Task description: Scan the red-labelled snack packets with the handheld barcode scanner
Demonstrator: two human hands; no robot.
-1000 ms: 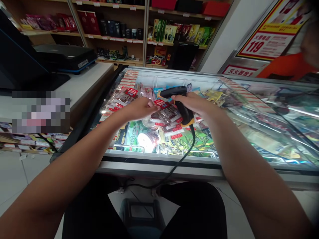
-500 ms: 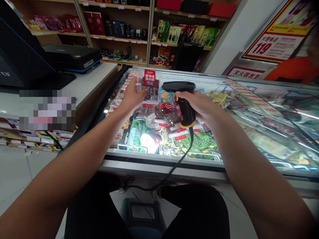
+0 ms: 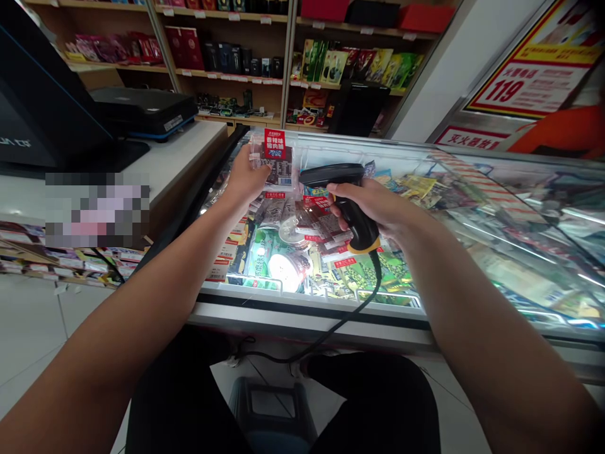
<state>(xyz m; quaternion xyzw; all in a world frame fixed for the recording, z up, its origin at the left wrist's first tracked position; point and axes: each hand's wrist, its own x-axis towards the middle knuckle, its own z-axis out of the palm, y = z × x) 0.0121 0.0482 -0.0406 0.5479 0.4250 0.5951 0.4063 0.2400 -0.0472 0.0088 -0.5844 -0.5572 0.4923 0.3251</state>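
My left hand (image 3: pixel 249 176) is closed on the left edge of a clear snack packet (image 3: pixel 280 165) with a red label and dark contents. The packet is held up above the goods, its barcode showing at the lower right. In my right hand (image 3: pixel 373 205) is a black barcode scanner (image 3: pixel 338 173) with yellow trim, its head pointing left toward the packet. The two are a short way apart. From the scanner's handle a black cable (image 3: pixel 359 309) hangs down over the case's front edge. More red-labelled packets (image 3: pixel 321 217) and a round tub (image 3: pixel 289 271) lie below my hands.
The glass-topped display case (image 3: pixel 312 313) spans the front and right. A counter (image 3: pixel 189 157) with a dark monitor (image 3: pixel 42 101) and a flat black device (image 3: pixel 142 107) stands left. Stocked shelves (image 3: pixel 227 74) line the back. A grey stool (image 3: pixel 271 410) is below; orange clothing (image 3: pixel 558 129) shows at right.
The scanner has tilted, its handle's bottom swinging right and its head shifting slightly left and down. The packet stays in my left hand, a little further left in view.
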